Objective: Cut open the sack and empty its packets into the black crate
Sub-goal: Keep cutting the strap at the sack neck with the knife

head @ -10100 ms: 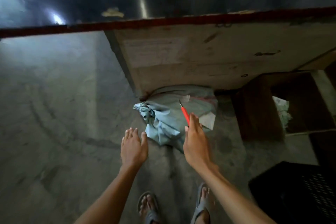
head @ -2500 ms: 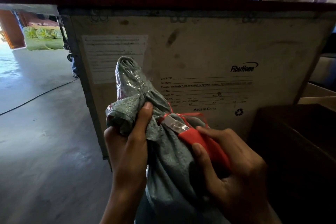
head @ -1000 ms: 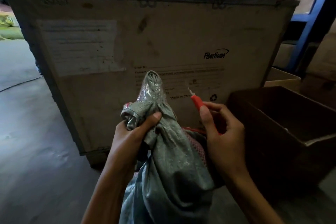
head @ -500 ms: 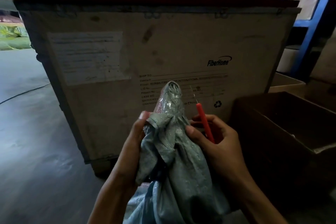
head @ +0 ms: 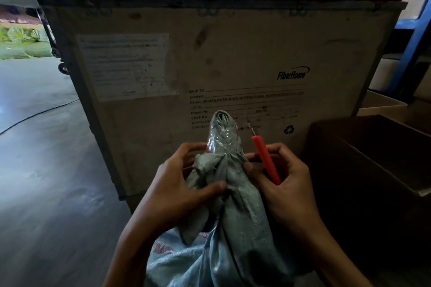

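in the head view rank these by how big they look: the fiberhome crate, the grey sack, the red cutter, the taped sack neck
1. FiberHome crate, which fills most of the view
2. Grey sack, though it is nearest the camera
3. Taped sack neck
4. Red cutter, slimmer than the neck but about as long, so the last two are close

Pale grey-green woven sack (head: 235, 216) with a shiny clear-taped neck, a bright red cutter (head: 265, 158) beside it, and behind, a beige crate panel (head: 233, 53) printed with dark lettering.
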